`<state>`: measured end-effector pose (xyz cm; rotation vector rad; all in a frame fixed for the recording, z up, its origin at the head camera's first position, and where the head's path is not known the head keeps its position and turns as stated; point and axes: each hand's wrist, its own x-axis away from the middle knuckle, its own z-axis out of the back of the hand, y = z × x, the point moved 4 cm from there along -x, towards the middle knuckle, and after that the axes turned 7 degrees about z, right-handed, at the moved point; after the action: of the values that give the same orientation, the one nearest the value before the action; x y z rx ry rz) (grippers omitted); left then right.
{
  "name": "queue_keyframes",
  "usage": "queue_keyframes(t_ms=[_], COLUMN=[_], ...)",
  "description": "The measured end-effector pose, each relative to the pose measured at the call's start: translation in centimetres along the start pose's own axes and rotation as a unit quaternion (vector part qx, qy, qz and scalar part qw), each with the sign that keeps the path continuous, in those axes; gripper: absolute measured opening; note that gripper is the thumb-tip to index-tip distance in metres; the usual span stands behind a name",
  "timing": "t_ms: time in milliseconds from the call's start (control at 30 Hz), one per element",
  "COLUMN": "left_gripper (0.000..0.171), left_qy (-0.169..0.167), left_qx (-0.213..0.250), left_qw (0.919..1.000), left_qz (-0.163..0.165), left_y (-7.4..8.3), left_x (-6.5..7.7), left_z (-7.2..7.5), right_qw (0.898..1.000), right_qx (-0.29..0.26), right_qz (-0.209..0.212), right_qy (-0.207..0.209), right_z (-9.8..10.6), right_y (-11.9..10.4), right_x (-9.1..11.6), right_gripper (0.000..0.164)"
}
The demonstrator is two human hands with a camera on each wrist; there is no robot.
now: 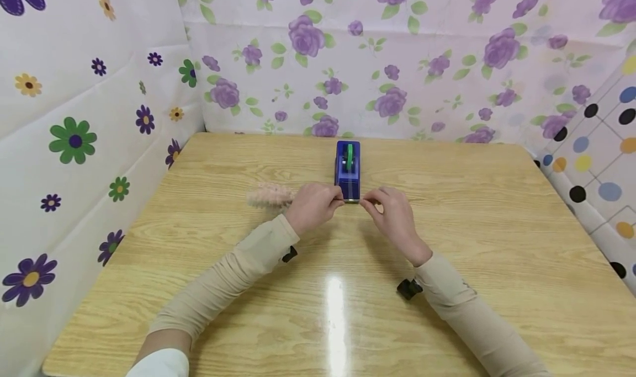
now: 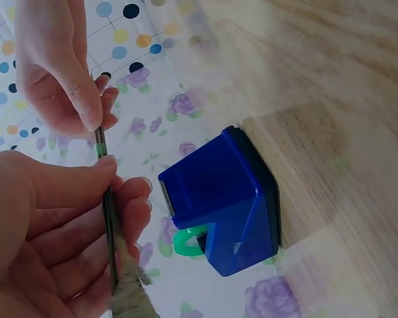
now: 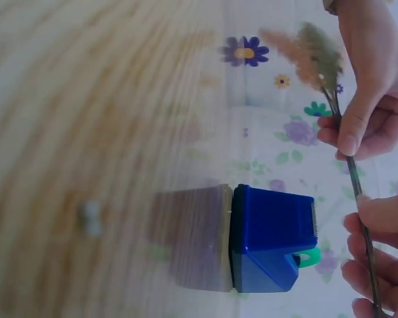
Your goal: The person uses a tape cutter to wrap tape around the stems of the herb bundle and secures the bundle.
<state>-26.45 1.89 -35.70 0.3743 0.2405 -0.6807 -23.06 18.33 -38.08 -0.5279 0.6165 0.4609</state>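
A bunch of thin dark stems with fluffy pink and green plume-like heads stretches across both hands. My left hand pinches the stems between thumb and fingers, on the side nearer the plumes. Farther along toward the bare ends, my right hand pinches the same stems. A short greenish stretch of stem shows between the two hands. Just beyond the fingertips stands a blue tape dispenser with a green-cored roll. Its toothed cutting edge faces the stems.
The glossy wooden table reaches to a back wall cloth printed with purple roses. Patterned cloth hangs on the left, and dotted cloth on the right. Dark wrist cameras sit beneath the forearms.
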Motion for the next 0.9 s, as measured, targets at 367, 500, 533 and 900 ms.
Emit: queue_keyframes(t_ms=[367,500,533,900], left_gripper=[0.015,0.024,0.024,0.008], left_qy=[-0.096,-0.108,-0.105,-0.059], left_qx=[0.019,0.010,0.009,0.016], left_qw=[0.9951,0.9941,0.9944,0.9976], left_qz=[0.012,0.010,0.011,0.033], left_y=[-0.5,-0.4,-0.4,-0.6], left_x=[-0.6,-0.7,-0.7,-1.1], left_z=[-0.5,-0.7,-0.7,-0.8], right_qw=[0.995,0.994,0.995,0.998], right_qx=[-0.002,0.009,0.011,-0.022], right_qz=[-0.052,-0.055,-0.053,-0.037], right_qy=[-0.090,-0.089,-0.085,-0.049], right_z=[-0.2,0.0,0.0,-0.1], right_y=[0.6,0.5,0.5,0.8], right_x=[-0.3,-0.4,-0.4,-0.4], right_gripper=[0.021,0.023,0.021,0.010])
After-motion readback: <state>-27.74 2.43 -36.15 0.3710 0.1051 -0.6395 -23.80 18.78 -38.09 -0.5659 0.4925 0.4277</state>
